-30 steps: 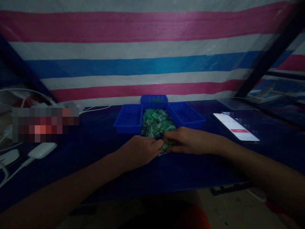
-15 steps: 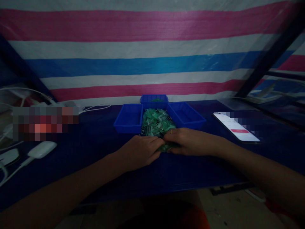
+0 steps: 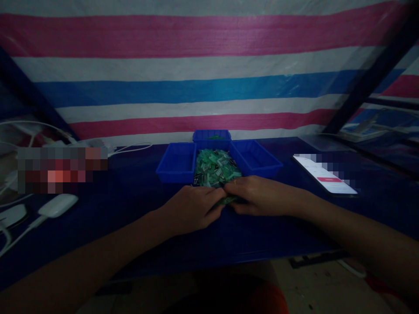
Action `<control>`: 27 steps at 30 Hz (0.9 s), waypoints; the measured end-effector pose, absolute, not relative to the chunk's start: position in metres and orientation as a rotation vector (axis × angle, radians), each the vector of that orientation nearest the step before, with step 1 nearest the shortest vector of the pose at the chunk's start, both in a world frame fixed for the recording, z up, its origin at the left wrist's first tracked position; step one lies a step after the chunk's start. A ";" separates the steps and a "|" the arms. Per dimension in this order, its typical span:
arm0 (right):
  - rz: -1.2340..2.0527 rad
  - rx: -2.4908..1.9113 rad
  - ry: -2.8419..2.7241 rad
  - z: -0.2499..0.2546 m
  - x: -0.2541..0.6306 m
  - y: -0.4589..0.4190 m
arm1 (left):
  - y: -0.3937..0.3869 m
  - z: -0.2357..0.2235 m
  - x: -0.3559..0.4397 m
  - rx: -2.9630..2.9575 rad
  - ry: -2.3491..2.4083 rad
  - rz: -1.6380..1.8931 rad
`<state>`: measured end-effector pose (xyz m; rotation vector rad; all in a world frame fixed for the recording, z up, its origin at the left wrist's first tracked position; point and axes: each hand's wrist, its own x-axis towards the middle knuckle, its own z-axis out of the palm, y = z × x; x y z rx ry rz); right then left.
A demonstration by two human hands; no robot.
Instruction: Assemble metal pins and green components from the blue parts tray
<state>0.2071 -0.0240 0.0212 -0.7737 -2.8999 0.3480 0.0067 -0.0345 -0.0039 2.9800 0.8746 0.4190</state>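
Observation:
A heap of small green pieces (image 3: 216, 168), flat with dark and silvery bits like tiny circuit boards, lies between the blue trays. At its near edge, my left hand (image 3: 194, 207) has its fingers bent and closed, thumb low. My right hand (image 3: 253, 195) meets it there, fingertips touching or almost touching, also closed. Some green material (image 3: 228, 200) shows between the two hands, pinched at the fingers; its exact shape is hidden in the dim light.
Blue trays stand left (image 3: 178, 162), right (image 3: 257, 157) and behind (image 3: 212, 137) the heap; the back one holds some green pieces. A lit phone (image 3: 327, 176) lies to the right. White cables and a white charger (image 3: 59, 205) are at the left. A striped sheet (image 3: 209, 87) hangs behind the table.
Both hands have shifted only slightly at the heap's near edge. The right thumb has dropped a little, and less green shows below the fingers. Trays and phone stay put.

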 end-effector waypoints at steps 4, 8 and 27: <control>0.363 -0.759 -2.885 0.021 0.207 -0.024 | -0.034 -0.006 0.006 2.982 0.893 0.416; 0.379 -0.758 -2.874 0.021 0.207 -0.024 | -0.033 -0.007 0.005 2.958 0.887 0.406; 0.400 -0.795 -2.882 0.022 0.206 -0.026 | -0.031 -0.008 0.005 2.944 0.848 0.401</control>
